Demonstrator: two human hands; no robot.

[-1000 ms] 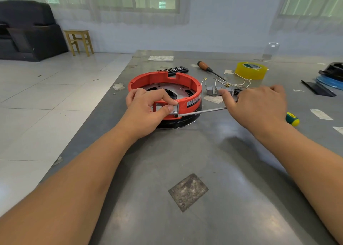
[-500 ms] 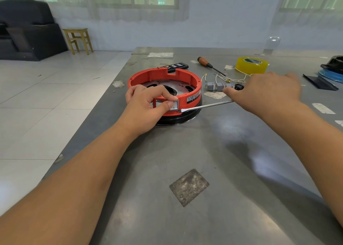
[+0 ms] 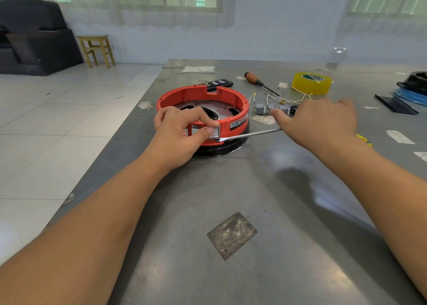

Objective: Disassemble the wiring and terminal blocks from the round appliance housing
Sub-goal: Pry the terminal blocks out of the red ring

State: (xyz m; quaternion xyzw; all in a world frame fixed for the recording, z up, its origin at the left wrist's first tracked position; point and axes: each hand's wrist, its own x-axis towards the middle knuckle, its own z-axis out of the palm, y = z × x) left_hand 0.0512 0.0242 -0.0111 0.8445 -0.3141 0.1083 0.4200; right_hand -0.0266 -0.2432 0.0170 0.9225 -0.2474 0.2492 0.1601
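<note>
- Round red housing [image 3: 232, 96] sits on a black base [image 3: 221, 148] on the grey metal surface [image 3: 231, 189], toward the far middle.
- Left hand [image 3: 182, 133] is on the housing's near rim; thumb and forefinger pinch a small grey rectangular frame part [image 3: 213, 132] set in the red wall.
- Right hand [image 3: 321, 122] holds a screwdriver [image 3: 251, 134]; fingers curled over the handle, most of it hidden, a yellow-green end [image 3: 364, 139] shows behind the wrist.
- Flat tip of the screwdriver touches the housing just beside the grey frame part, lower right corner.
- White label [image 3: 239, 122] with red and black print on the housing wall; text too small to read.
- Grey terminal blocks [image 3: 271, 108] with white wires [image 3: 286, 100] lie on the surface, right of the housing, apart from it.
- Wooden-handled screwdriver [image 3: 260, 82], yellow tape roll [image 3: 310, 82], black remote-like part [image 3: 218, 83] farther back; tape roll core has print, unreadable.
- Black and blue items [image 3: 410, 89] at the far right edge.
- Worn square patch [image 3: 231, 235] on the near surface.
- Wooden stool [image 3: 97, 49] and dark sofa [image 3: 32, 36] on the tiled floor at left.
</note>
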